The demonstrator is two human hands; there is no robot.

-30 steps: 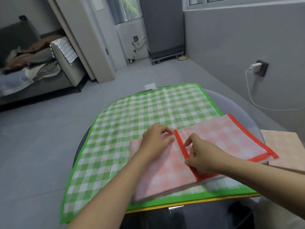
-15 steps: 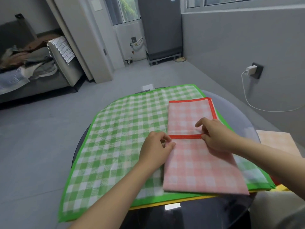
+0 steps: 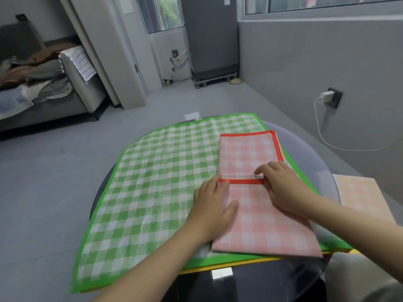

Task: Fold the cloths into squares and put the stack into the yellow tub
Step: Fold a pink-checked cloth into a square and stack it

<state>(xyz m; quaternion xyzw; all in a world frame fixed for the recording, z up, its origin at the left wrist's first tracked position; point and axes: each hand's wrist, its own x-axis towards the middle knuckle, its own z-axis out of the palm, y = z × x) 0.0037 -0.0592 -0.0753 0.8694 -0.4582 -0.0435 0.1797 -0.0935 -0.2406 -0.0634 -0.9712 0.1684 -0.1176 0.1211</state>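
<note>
Pink cloth lengthwise, away from viewer

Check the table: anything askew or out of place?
Slightly. The pink checked cloth sits skewed on the green checked cloth, its near right corner hanging past the green edge. No yellow tub in view. Nothing spilled or damaged.

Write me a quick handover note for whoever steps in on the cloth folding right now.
Left hand: flat, pressing the left edge of the pink checked cloth, not gripping.
Right hand: flat on the same cloth, fingertips at its red hem.
The pink cloth lies partly folded on the spread green checked cloth, with a yellow-edged cloth beneath. A folded peach cloth sits to the right.
Done: first folds on the pink cloth.
Left: square it up, fold the others, stack them. The yellow tub is not in view.
</note>
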